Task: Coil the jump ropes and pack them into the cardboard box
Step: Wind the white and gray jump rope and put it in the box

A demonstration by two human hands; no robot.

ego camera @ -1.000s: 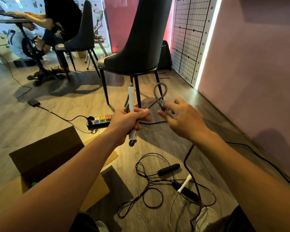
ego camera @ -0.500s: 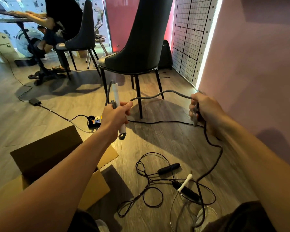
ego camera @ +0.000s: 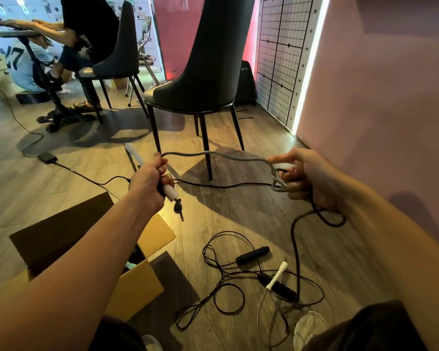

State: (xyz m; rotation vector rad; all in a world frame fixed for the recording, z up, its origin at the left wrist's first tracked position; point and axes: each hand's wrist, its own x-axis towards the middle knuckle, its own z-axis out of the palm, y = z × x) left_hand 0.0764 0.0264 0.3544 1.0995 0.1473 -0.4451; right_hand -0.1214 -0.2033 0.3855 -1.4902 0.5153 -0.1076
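Coiling the grey jump rope [ego camera: 213,155]: left hand [ego camera: 147,182] grips its white handle [ego camera: 134,154]; right hand [ego camera: 307,178] pinches a small loop. Equal loops and light tension should pack best into the cardboard box [ego camera: 137,287], open on the floor below the left arm.

Left hand [ego camera: 148,182]: fist closed around white jump-rope handle [ego camera: 169,191], tilted. Grey rope [ego camera: 213,155]: spans to right hand [ego camera: 308,179], looped at its fingers. Cardboard box [ego camera: 134,285]: open, lower left. Black-handled ropes [ego camera: 251,255]: tangled on wooden floor [ego camera: 238,216]. Dark chair [ego camera: 208,72]: behind.
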